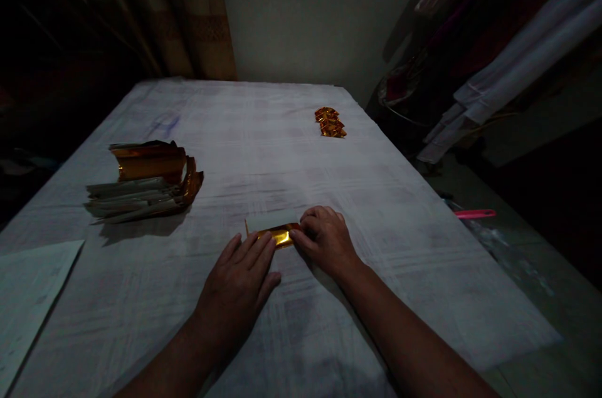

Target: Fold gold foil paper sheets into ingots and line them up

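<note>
A sheet of gold foil paper [283, 236] lies partly folded on the table's near middle, its shiny gold strip towards me and its pale back showing behind. My left hand [237, 282] rests with fingers stretched out, their tips on the left part of the strip. At the right end, the curled fingers and thumb of my right hand [328, 240] grip the paper's edge; that hand hides the corner. Off to the left sits a loose stack of curled foil paper [141, 197], grey-backed with gold faces. Farther back on the right are several small folded gold foil pieces [330, 122].
A pale checked cloth [235, 178] covers the table. At the near left lies a large white sheet [35, 298]. Beyond the right edge, clothes [527, 66] hang, and a pink handle [475, 214] shows below. A curtain [188, 15] and wall [320, 15] stand behind the table.
</note>
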A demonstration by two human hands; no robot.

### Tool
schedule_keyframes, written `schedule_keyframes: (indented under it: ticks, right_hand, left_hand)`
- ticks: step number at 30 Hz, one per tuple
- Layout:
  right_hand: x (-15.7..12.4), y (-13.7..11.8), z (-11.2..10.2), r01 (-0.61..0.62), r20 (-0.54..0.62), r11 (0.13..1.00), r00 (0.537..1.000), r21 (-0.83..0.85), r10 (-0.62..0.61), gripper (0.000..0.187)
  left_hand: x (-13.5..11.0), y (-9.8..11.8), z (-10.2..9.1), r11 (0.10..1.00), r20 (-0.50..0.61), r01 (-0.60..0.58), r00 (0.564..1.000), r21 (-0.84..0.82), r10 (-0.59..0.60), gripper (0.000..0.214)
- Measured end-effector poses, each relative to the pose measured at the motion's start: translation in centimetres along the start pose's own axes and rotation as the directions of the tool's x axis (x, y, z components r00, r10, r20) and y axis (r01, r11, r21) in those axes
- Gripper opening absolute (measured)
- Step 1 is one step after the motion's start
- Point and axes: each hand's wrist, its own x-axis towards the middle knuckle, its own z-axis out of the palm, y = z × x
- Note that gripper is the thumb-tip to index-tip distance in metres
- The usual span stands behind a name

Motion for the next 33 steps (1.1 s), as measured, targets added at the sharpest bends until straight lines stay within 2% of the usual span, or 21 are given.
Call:
schedule_keyframes:
  ticks: [20,30,33]
  right_hand:
    - [-0.14,0.09,0.00,-0.018,0.014,0.999,1.000,0.038,0.017,0.019]
    - [-0.18,0.05,-0.06,-0.036,0.023,0.999,0.999,0.036,0.035,0.011]
    - [-0.41,0.21,0.13,-0.014,0.005,0.999,1.000,0.042,0.014,0.016]
  left_hand:
    - [-0.03,-0.31,0.00,0.999,0.030,-0.037,0.999,-0.004,0.037,0.038]
    - [-0.04,-0.14,-0.07,1.000,0.045,-0.023,0.999,-0.001,0.024,0.037]
    - [-0.10,-0.16,0.00,1.000,0.057,-0.017,0.998,-0.011,0.018,0.037]
